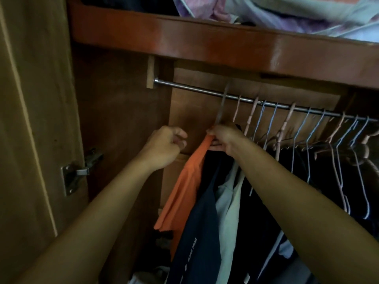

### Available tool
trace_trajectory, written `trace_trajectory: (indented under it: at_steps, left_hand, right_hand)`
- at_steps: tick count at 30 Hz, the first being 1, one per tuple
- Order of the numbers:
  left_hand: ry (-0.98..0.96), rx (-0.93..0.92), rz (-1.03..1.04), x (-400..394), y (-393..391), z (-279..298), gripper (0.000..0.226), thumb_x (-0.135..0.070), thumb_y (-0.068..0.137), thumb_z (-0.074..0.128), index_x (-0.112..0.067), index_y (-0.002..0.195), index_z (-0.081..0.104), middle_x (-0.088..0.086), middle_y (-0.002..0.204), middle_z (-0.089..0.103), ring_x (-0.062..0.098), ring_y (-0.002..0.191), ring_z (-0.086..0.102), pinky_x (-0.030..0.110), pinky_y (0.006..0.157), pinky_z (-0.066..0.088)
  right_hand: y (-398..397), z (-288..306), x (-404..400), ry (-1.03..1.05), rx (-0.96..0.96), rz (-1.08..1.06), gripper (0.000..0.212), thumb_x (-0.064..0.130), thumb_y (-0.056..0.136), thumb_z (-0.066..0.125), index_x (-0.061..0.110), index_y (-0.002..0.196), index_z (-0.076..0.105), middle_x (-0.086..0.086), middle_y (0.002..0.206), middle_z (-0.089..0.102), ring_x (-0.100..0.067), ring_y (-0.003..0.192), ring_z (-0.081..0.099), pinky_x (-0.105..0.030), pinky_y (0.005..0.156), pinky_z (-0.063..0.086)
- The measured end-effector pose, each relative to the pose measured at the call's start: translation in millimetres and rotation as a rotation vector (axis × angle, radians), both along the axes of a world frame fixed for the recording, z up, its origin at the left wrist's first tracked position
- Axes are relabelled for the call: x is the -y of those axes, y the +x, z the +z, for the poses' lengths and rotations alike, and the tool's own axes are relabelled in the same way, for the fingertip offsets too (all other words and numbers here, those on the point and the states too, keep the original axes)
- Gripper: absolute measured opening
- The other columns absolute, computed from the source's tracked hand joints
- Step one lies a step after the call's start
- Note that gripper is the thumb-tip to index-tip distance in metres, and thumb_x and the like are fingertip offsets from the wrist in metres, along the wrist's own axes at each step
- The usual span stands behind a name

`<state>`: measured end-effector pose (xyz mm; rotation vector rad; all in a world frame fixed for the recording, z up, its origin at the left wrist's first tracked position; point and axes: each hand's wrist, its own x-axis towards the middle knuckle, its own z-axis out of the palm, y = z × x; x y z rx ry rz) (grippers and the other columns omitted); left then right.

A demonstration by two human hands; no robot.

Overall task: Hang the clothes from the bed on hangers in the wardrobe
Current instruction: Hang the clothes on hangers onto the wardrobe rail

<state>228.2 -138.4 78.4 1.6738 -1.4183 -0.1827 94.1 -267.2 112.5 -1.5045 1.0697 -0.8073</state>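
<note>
An orange garment (184, 187) hangs from a thin hanger (222, 103) hooked over the metal rail (184, 86) inside the wardrobe. My right hand (223, 138) pinches the garment's top at the hanger's neck. My left hand (164, 146) hovers just left of it with fingers curled and nothing in them. A navy garment (196, 242) and a pale one (227, 203) hang right beside the orange one.
Several pink and blue wire hangers (303, 128) crowd the rail to the right, over dark clothes. Folded bedding (287, 13) lies on the shelf above. The wardrobe door (26, 119) with its hinge (71, 177) stands at left.
</note>
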Motion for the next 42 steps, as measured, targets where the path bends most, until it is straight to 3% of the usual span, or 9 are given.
trace_trajectory:
  at_steps: [5, 9, 12, 15, 21, 26, 31, 39, 42]
  left_hand:
    - [0.001, -0.026, -0.005, 0, -3, 5, 0.021, -0.02, 0.094, 0.062, -0.022, 0.113, 0.069, -0.013, 0.09, 0.066, 0.004, 0.092, 0.062, 0.02, 0.086, 0.046]
    - [0.042, -0.068, -0.055, -6, -8, 6, 0.021, -0.018, 0.094, 0.061, -0.024, 0.113, 0.068, -0.018, 0.088, 0.063, -0.005, 0.087, 0.059, 0.016, 0.08, 0.045]
    - [0.069, -0.1, -0.081, -11, -11, 8, 0.018, -0.019, 0.094, 0.062, -0.028, 0.108, 0.066, -0.017, 0.089, 0.063, -0.002, 0.091, 0.061, 0.018, 0.082, 0.046]
    - [0.106, -0.106, -0.1, -17, -12, 12, 0.018, -0.023, 0.095, 0.062, -0.03, 0.111, 0.065, -0.014, 0.093, 0.064, 0.001, 0.093, 0.061, 0.02, 0.083, 0.046]
    - [0.193, -0.095, -0.165, -29, -22, 22, 0.02, -0.025, 0.097, 0.058, -0.026, 0.117, 0.063, -0.01, 0.094, 0.063, 0.001, 0.089, 0.059, 0.019, 0.073, 0.043]
    - [0.221, 0.011, -0.174, -34, -37, 25, 0.022, -0.03, 0.094, 0.062, -0.022, 0.114, 0.067, -0.004, 0.091, 0.067, 0.009, 0.086, 0.064, 0.028, 0.079, 0.052]
    - [0.278, 0.226, -0.29, -44, -58, 37, 0.033, -0.035, 0.092, 0.066, -0.018, 0.119, 0.066, -0.017, 0.083, 0.05, 0.007, 0.087, 0.055, 0.022, 0.074, 0.04]
    - [0.423, 0.395, -0.441, -56, -118, 42, 0.046, -0.041, 0.087, 0.071, -0.015, 0.123, 0.062, -0.006, 0.089, 0.061, 0.009, 0.087, 0.057, 0.017, 0.062, 0.038]
    - [0.423, 0.434, -0.479, -65, -152, 42, 0.05, -0.04, 0.086, 0.072, -0.015, 0.127, 0.06, -0.004, 0.096, 0.063, 0.013, 0.091, 0.058, 0.024, 0.071, 0.044]
  right_hand:
    - [-3, 0, -3, 0.001, -0.119, -0.007, 0.018, -0.001, 0.094, 0.055, 0.006, 0.111, 0.057, -0.014, 0.096, 0.06, -0.022, 0.078, 0.06, -0.03, 0.05, 0.053]
    - [-6, 1, -11, -0.041, -0.183, -0.052, 0.011, -0.002, 0.09, 0.059, 0.008, 0.091, 0.057, -0.017, 0.096, 0.063, -0.026, 0.079, 0.064, -0.031, 0.049, 0.054]
    - [-10, 3, -17, -0.1, -0.198, -0.073, 0.015, -0.001, 0.088, 0.061, 0.011, 0.097, 0.057, -0.015, 0.109, 0.064, -0.031, 0.1, 0.065, -0.037, 0.062, 0.059]
    - [-14, 6, -23, -0.174, -0.282, -0.104, 0.013, 0.002, 0.087, 0.067, 0.01, 0.091, 0.058, -0.011, 0.099, 0.063, -0.028, 0.093, 0.066, -0.042, 0.075, 0.062]
    - [-32, 12, -38, -0.185, -0.412, -0.059, 0.026, 0.015, 0.08, 0.079, 0.002, 0.1, 0.068, -0.014, 0.095, 0.07, -0.02, 0.078, 0.07, -0.027, 0.053, 0.057]
    - [-69, 12, -70, -0.219, -0.505, 0.041, 0.018, 0.019, 0.087, 0.075, 0.002, 0.093, 0.069, -0.008, 0.08, 0.066, -0.015, 0.068, 0.061, -0.023, 0.057, 0.052]
    - [-112, 10, -99, -0.3, -0.653, 0.174, 0.006, 0.015, 0.084, 0.076, 0.012, 0.084, 0.072, -0.003, 0.075, 0.067, -0.015, 0.073, 0.063, -0.028, 0.061, 0.057]
    - [-199, 20, -143, -0.366, -0.84, 0.22, 0.031, 0.022, 0.087, 0.076, 0.016, 0.115, 0.065, 0.0, 0.107, 0.064, -0.015, 0.101, 0.061, -0.021, 0.08, 0.051]
    - [-239, 21, -163, -0.355, -0.916, 0.208, 0.036, 0.025, 0.089, 0.074, 0.017, 0.122, 0.062, 0.0, 0.113, 0.061, -0.017, 0.105, 0.06, -0.031, 0.092, 0.053]
